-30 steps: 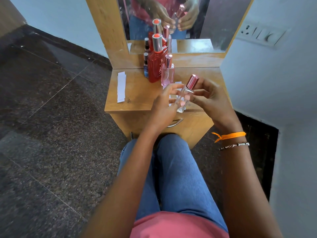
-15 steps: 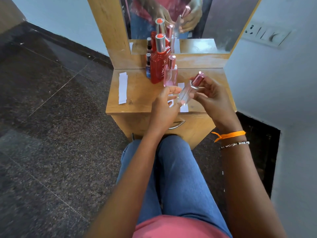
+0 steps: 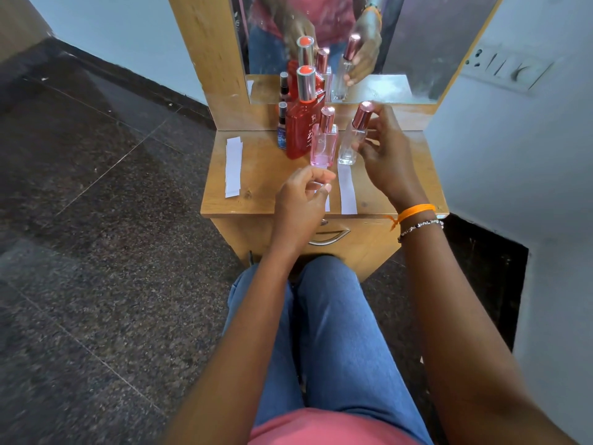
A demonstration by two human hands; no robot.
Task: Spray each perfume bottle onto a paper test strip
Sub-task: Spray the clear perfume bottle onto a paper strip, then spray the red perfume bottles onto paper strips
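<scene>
My right hand [image 3: 383,149] grips a clear perfume bottle [image 3: 351,139] with a rose-metal cap, held upright with its base at the wooden tabletop [image 3: 263,175]. Next to it on the left stand a pink bottle [image 3: 324,142], a tall red bottle [image 3: 301,123] and a small blue bottle [image 3: 282,130]. My left hand [image 3: 301,194] hovers above the table's front with fingers loosely curled and holds nothing. A white paper strip [image 3: 348,191] lies under the clear bottle's base, and another strip [image 3: 326,202] is partly hidden by my left hand.
A stack of spare paper strips [image 3: 233,167] lies at the table's left side. A mirror [image 3: 385,36] rises behind the bottles. The cabinet has a drawer handle [image 3: 330,237] at the front. A wall with a switch plate [image 3: 507,67] stands on the right; dark stone floor lies on the left.
My right hand has carried the clear bottle away from my left hand, turned it upright and lowered it beside the pink bottle. My left hand let go and dropped back.
</scene>
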